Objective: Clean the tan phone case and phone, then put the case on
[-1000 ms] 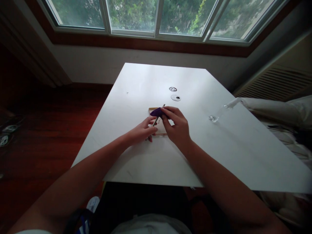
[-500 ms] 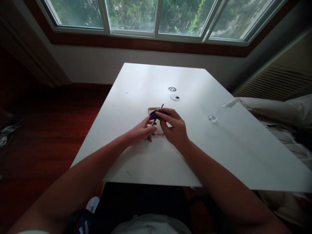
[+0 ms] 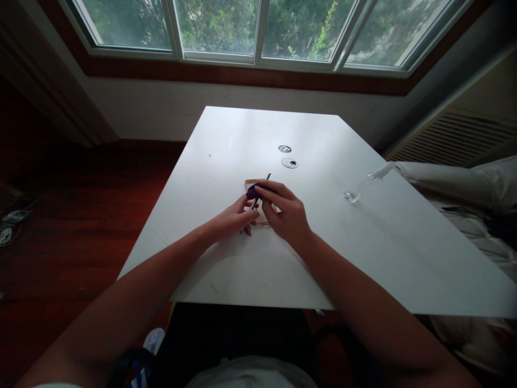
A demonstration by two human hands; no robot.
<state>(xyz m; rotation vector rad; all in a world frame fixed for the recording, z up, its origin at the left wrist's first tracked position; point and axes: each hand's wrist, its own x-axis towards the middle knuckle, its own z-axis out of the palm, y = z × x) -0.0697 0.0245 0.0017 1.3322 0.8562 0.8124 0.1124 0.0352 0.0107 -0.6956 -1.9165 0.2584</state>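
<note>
Over the middle of the white table (image 3: 226, 269), my two hands work close together. My left hand (image 3: 234, 216) is closed around a thin dark rod (image 3: 268, 177), which slants up and to the right; its kind is unclear. Between the fingers of my right hand (image 3: 287, 212) is a small purple object (image 3: 252, 191), held across the rod. Whether the two touch, I cannot tell. Just under both hands lies a flat, pale rectangular thing with a gold-coloured edge (image 3: 254, 181), like a phone or phone case, partly hidden by the fingers.
Two round discs (image 3: 285, 149) lie farther back on the table. To the right is a clear, shiny object (image 3: 350, 196), with a crumpled transparent piece beyond it. A pale padded item (image 3: 452, 178) reaches the table's right edge. The window (image 3: 258, 32) is behind.
My right hand has shifted very slightly left, and the purple object has tilted a little with it. My left hand and the rod stay almost in place.
</note>
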